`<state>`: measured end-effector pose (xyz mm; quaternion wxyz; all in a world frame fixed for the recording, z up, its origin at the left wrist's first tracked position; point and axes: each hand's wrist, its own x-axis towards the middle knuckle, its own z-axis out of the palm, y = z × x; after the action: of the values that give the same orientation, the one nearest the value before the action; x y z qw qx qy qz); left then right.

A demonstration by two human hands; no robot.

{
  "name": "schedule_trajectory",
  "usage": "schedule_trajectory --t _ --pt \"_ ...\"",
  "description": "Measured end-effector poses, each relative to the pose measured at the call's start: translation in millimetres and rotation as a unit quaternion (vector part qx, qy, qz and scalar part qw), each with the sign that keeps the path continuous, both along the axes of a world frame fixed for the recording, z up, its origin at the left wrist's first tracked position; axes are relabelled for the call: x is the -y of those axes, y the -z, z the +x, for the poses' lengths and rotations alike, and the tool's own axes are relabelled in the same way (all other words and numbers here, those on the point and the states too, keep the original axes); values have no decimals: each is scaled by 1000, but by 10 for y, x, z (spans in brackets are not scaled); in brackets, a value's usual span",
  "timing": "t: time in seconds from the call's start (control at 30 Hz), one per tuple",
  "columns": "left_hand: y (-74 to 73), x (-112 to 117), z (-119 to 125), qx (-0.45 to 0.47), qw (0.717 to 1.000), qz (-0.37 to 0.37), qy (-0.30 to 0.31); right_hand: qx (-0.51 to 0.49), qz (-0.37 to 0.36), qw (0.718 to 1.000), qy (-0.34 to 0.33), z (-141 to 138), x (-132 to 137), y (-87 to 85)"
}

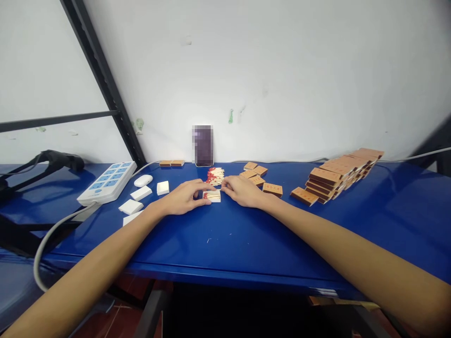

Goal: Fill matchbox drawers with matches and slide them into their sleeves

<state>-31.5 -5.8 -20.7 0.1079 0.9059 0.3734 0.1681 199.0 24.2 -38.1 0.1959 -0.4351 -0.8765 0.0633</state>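
Note:
A small white matchbox tray (215, 199) with red-tipped matchsticks in it lies on the blue table. My left hand (183, 196) holds it from the left, thumb at the near side and fingers at the far side. At the tray's upper right corner is my right hand (241, 190), its fingers closed together; whatever is between the fingertips is too small to make out. Just beyond both hands lies a pile of loose matchsticks (215, 175), with mostly red heads towards the left.
White trays (141, 193) lie left of my left hand, near a white earbud case (143, 180) and a power strip (107, 182). Several closed matchboxes (272, 189) lie to the right, before a stepped stack (338, 171). A phone (204, 146) leans on the wall.

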Motion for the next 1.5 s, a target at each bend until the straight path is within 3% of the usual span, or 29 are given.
schedule_trajectory --t 0.2,0.47,0.77,1.0,1.37,1.5 --pt "-32 26 13 13 999 -18 -38 66 -13 998 -14 39 5 -25" --pt "-50 93 75 35 999 -37 -19 114 18 993 1 -1 26 2" --pt "-70 117 65 17 999 -14 -42 36 15 999 -7 41 68 -68" --pt "-40 75 43 -6 1000 2 -20 28 20 998 -53 43 7 -3" --pt "-30 36 69 -34 999 27 -17 63 39 997 -29 18 5 23" --pt "-31 29 73 -42 997 33 -54 -20 44 998 -42 14 41 -4"
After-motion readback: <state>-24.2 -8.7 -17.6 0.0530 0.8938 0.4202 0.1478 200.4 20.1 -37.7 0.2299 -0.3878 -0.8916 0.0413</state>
